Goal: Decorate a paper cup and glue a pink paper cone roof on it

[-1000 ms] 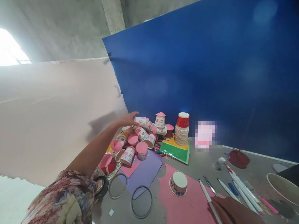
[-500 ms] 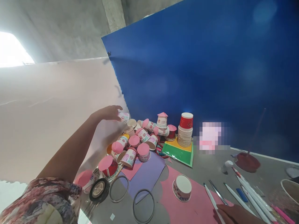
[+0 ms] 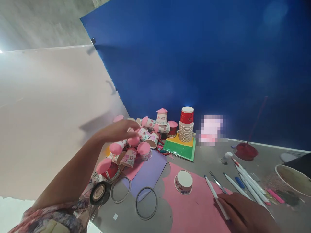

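Observation:
My left hand [image 3: 121, 130] is above the heap of decorated paper cups, fingers apart and nothing visible in them. Just beyond its fingertips is a white cup with drawn red flowers and green strokes [image 3: 144, 134]. A pink disc [image 3: 118, 118] shows behind the hand; whatever it sits on is hidden. At the lower right, my right hand [image 3: 245, 212] is closed on a white marker [image 3: 213, 190], its dark tip pointing away from me. Under that hand lies pink paper [image 3: 189, 210], with an upside-down cup [image 3: 184, 179] standing on it.
A tall stack of cups [image 3: 186, 131] stands on green and yellow packaged sheets [image 3: 181, 150]. Tape rings [image 3: 146, 217] and a black tape roll [image 3: 98, 192] lie in front. Several markers [image 3: 252, 187], tweezers [image 3: 217, 182] and a large tub [image 3: 291, 176] are at right.
My left hand has let go of a cup at the back left of the heap and moved right and nearer, over the cups. The view has shifted; my right hand still grips the marker.

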Available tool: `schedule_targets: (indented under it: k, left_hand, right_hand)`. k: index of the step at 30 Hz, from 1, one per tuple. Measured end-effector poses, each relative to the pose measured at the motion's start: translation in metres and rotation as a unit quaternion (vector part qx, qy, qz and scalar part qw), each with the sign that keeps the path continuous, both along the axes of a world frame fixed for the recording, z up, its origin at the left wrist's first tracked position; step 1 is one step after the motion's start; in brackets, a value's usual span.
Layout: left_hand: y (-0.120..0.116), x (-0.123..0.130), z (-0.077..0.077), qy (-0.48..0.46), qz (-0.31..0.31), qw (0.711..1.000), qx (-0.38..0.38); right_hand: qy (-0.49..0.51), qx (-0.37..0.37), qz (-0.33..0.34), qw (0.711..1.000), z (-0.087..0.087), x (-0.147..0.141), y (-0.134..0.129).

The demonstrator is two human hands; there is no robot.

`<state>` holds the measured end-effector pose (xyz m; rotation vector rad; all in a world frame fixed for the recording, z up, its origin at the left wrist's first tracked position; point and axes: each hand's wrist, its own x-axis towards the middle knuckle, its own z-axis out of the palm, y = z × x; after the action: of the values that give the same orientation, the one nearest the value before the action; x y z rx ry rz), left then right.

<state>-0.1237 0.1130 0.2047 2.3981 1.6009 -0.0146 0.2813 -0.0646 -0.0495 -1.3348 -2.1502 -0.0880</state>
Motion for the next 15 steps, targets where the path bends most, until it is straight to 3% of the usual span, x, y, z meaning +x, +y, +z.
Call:
schedule_targets:
  k: [3, 5, 7, 11, 13, 15]
  left_hand:
    - [-0.055, 0.014, -0.01, -0.057, -0.111, 0.978, -0.167]
    - [-0.085, 0.021, -0.029, -0.095, -0.188, 0.938, -0.274]
    - [-0.104, 0.026, -0.053, -0.117, -0.207, 0.916, -0.322]
    - [-0.119, 0.027, -0.104, -0.13, -0.124, 0.954, -0.239]
    - [-0.122, 0.025, -0.123, -0.1, -0.072, 0.977, -0.176]
    - [-0.126, 0.025, -0.136, -0.077, -0.065, 0.982, -0.16]
  right_hand:
    - [-0.005, -0.006, 0.017, 1.0, 0.005, -0.001, 0.001]
    - [-0.003, -0.025, 0.013, 1.0, 0.009, -0.001, 0.001]
    - [0.0, -0.033, 0.009, 0.999, 0.014, -0.002, 0.001]
    - [-0.003, -0.026, 0.01, 1.0, 0.022, -0.006, 0.001]
    - [0.002, -0.012, 0.01, 1.0, 0.025, -0.008, 0.002]
    - [0.003, 0.006, 0.012, 1.0, 0.025, -0.009, 0.002]
